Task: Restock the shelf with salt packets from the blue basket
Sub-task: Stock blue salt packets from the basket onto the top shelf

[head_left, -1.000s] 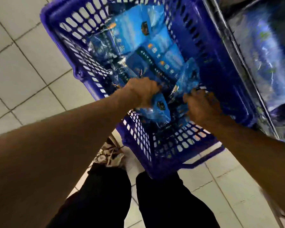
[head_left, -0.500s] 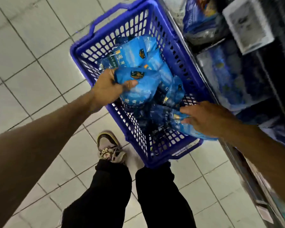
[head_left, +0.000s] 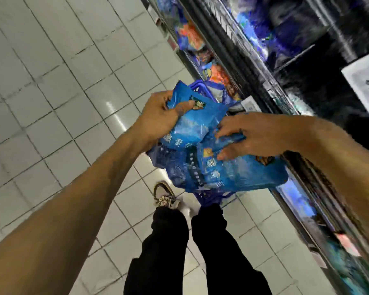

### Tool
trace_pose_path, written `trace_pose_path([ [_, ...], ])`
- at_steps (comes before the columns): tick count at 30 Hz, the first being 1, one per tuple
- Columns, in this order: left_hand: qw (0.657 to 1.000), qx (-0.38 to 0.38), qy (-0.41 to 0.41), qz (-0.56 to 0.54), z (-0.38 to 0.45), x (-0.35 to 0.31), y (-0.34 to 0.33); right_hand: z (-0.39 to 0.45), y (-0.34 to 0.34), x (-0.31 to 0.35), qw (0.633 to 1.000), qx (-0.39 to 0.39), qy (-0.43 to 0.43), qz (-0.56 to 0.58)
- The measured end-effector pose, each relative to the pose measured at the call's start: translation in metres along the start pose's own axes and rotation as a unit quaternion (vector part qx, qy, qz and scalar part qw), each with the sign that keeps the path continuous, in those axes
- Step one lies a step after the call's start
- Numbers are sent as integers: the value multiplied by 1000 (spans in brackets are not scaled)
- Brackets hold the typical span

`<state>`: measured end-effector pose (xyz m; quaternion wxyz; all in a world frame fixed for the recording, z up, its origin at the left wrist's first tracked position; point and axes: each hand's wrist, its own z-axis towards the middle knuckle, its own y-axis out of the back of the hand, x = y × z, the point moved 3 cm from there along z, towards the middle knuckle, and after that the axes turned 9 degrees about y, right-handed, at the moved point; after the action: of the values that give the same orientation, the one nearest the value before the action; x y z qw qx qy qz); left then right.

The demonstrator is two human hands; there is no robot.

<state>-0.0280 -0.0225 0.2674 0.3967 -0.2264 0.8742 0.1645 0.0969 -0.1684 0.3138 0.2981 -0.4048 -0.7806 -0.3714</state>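
Both my hands hold blue salt packets lifted above the blue basket (head_left: 197, 85), which is mostly hidden beneath them. My left hand (head_left: 160, 116) grips the top of one salt packet (head_left: 192, 124), thumb pressed on its front. My right hand (head_left: 254, 136) lies over a second, larger salt packet (head_left: 239, 173), its fingers curled around the packet's upper edge. The two packets overlap in the middle of the view. The shelf (head_left: 285, 67) runs along the right side, dark and blurred.
Blue and orange packets (head_left: 190, 37) fill the lower shelf rows on the right. A white price sign (head_left: 366, 81) hangs at the far right. White floor tiles (head_left: 51, 92) spread to the left. My legs and one shoe (head_left: 163, 195) stand below the basket.
Both hands have risen out of the basket with packets. The view has swung up and right toward the shelf, and the basket is now almost covered.
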Motion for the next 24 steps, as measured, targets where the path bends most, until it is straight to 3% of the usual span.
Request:
trace_pose_path([
  [6, 991, 78, 80, -70, -87, -66, 21, -47, -4, 96, 983, -82, 50, 156],
  [11, 984, 98, 115, -89, -162, -107, 30, -91, 0, 154, 976, -115, 71, 168],
  [17, 936, 272, 204, -95, -264, -125, 34, -153, 19, 206, 975, -118, 76, 174],
  [21, 921, 331, 184, -87, -304, -129, 14, -188, 20, 220, 973, -109, 38, 200],
  [24, 932, 322, 153, -70, -328, -131, -10, -223, 15, 220, 960, -121, 22, 251],
])
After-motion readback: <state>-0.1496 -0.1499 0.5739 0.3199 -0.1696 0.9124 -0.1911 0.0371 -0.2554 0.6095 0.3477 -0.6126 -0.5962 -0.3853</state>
